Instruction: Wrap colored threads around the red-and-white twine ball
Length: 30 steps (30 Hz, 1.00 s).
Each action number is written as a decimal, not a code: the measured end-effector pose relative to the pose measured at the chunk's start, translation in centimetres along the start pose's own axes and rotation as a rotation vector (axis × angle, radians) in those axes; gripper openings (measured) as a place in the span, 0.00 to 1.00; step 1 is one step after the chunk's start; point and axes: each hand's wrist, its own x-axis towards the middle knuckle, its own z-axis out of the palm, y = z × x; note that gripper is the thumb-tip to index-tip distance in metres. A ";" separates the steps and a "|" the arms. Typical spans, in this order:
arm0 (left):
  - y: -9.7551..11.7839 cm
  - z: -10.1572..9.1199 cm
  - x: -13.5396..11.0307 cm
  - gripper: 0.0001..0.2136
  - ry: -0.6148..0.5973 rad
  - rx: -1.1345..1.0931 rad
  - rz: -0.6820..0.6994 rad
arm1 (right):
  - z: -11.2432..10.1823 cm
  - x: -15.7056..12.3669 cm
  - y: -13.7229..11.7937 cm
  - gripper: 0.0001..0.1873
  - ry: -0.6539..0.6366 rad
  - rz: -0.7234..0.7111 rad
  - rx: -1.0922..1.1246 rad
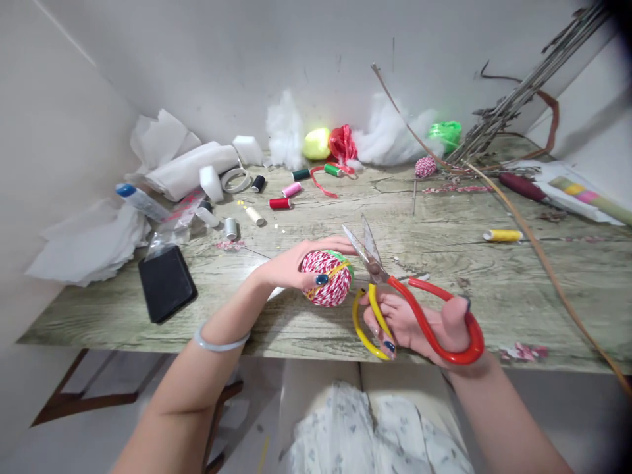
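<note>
My left hand [289, 266] is wrapped round a ball of red-and-white twine [326, 279] with a green patch and a yellow strand across it, held just above the wooden table [444, 263]. My right hand [419, 322] grips large scissors [395, 289] with one red and one yellow handle loop. Their blades are open and point up-left, close to the top of the ball.
Several thread spools [280, 203] lie at the back left, a yellow spool [502, 235] at the right. A black case [165, 282] sits at the left near white paper [89, 243]. White stuffing [390, 138], a bundle of sticks [518, 99] and a long brown strip [543, 263] lie at the back and right.
</note>
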 end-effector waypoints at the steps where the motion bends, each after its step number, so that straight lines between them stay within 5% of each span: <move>1: -0.1 -0.1 0.0 0.34 -0.003 -0.012 0.005 | 0.0 0.0 0.0 0.54 -0.008 0.009 0.004; 17: 0.8 0.1 0.4 0.32 -0.063 -0.066 -0.033 | 1.0 -0.3 -1.2 0.56 0.095 0.079 -0.088; 30: -0.5 0.2 0.0 0.28 -0.035 -0.140 -0.028 | -0.1 -0.1 0.0 0.54 -0.058 0.032 -0.037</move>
